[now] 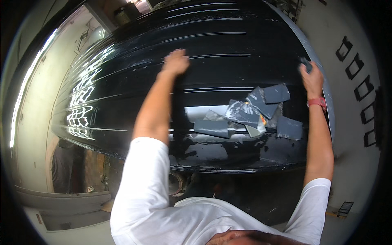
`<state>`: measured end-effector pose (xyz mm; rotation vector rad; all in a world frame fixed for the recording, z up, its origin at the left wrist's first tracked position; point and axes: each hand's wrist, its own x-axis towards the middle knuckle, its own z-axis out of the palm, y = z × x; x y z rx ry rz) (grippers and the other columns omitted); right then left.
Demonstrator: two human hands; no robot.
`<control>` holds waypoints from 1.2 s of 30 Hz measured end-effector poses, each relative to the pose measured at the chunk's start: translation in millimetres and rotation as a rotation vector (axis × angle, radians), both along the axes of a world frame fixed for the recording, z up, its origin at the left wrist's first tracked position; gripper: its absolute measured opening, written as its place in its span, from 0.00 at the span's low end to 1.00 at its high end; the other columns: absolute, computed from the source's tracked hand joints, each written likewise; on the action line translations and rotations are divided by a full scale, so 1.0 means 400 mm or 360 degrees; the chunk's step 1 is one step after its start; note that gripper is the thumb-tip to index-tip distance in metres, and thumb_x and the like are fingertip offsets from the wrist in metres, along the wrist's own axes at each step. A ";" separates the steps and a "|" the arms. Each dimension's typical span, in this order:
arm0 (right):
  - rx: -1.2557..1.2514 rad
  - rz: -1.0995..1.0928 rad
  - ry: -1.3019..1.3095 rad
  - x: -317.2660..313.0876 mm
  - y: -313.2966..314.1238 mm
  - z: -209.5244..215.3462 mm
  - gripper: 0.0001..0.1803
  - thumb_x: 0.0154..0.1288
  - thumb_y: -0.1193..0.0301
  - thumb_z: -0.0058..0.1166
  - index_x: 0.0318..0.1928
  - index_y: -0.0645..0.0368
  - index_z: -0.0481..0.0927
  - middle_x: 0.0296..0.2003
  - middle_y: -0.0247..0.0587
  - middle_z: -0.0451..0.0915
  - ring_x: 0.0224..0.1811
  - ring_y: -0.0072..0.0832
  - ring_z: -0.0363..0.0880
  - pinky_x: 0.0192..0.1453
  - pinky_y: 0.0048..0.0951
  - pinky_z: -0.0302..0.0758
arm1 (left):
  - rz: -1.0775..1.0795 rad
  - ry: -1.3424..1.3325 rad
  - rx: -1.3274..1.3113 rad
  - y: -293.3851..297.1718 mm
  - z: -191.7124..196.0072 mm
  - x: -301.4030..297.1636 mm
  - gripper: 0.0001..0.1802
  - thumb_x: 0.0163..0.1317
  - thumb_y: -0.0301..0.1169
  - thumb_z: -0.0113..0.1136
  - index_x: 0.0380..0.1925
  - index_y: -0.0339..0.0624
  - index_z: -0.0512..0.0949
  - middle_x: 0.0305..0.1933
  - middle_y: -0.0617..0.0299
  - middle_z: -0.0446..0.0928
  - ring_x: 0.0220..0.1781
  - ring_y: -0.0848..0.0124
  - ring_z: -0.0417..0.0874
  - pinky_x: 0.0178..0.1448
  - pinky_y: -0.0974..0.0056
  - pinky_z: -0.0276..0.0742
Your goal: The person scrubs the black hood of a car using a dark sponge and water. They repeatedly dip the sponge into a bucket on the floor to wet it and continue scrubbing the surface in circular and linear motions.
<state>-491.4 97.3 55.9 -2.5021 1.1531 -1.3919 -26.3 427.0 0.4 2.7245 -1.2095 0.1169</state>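
A glossy black vehicle roof with long raised ribs [220,73] spreads in front of me, wet in places. Over its middle is my left hand [177,62], blurred by motion; its fingers look bent, and whether anything lies under them is hidden. At the roof's right edge my right hand [313,79], with a red band on the wrist, is closed on a dark grey piece of sandpaper [305,63]. Between my arms, on the near part of the roof, lies a loose pile of grey sandpaper sheets [245,112], some folded and smeared with whitish residue.
Along the roof's right side runs a pale grey edge [304,38]. Several black frame-like parts [354,66] stand on the light floor to the right. A bright light strip [30,81] and a pale wall are at the left. Wet patches [206,152] mark the roof's near edge.
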 end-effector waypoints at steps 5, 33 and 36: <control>0.0074 0.0589 0.0351 0.559 0.443 0.153 0.21 0.61 0.56 0.66 0.49 0.54 0.88 0.40 0.55 0.90 0.44 0.55 0.91 0.49 0.51 0.87 | -0.0527 -0.0522 -0.0177 -0.296 -0.036 -0.234 0.28 0.78 0.47 0.49 0.71 0.46 0.75 0.78 0.49 0.72 0.81 0.55 0.68 0.85 0.43 0.57; 0.0208 0.0483 0.0523 0.621 0.530 -0.086 0.29 0.71 0.57 0.68 0.63 0.62 0.78 0.67 0.58 0.74 0.70 0.56 0.73 0.75 0.49 0.71 | 0.0169 0.0186 -0.0090 0.503 0.018 0.694 0.33 0.84 0.49 0.37 0.85 0.55 0.59 0.91 0.58 0.50 0.92 0.60 0.48 0.92 0.49 0.44; 0.0186 0.0491 0.0503 0.633 0.528 -0.075 0.28 0.71 0.57 0.68 0.63 0.62 0.78 0.67 0.59 0.74 0.71 0.57 0.73 0.76 0.49 0.71 | 0.0704 0.0170 -0.0124 0.586 0.034 0.777 0.35 0.83 0.48 0.35 0.85 0.49 0.58 0.92 0.59 0.49 0.92 0.58 0.48 0.92 0.47 0.43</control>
